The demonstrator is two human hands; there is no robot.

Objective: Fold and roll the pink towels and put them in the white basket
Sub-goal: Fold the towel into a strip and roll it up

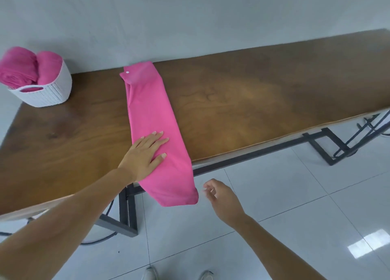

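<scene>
Head view: one pink towel (pixel 154 121) lies on the wooden table (pixel 253 100), folded lengthwise into a narrow strip that runs from about 11 o'clock at the far edge to about 5 o'clock. Its near end hangs over the table's front edge, above the tiled floor (pixel 295 195). A small white dot (pixel 127 72), perhaps a snap or tag, shows at the far end of the strip. Left hand (pixel 145 153) lies flat on the near part of the strip, fingers straight and slightly spread, pressing the cloth to the tabletop. Right hand (pixel 219 197) hangs off the table at about 3 o'clock from the dangling end, just beside it and not touching. Its fingers are loosely curled and blurred, and they grip nothing. White basket (pixel 52 94) stands at the table's far left corner, about 10 o'clock from the strip and well apart from it. Two rolled pink towels (pixel 19 68) stand upright inside it. Progress, as judged: two towels finished and stowed. For this one the fold looks done, while rolling has not begun and placing it in the basket remains. No further loose towels are in view.
</scene>
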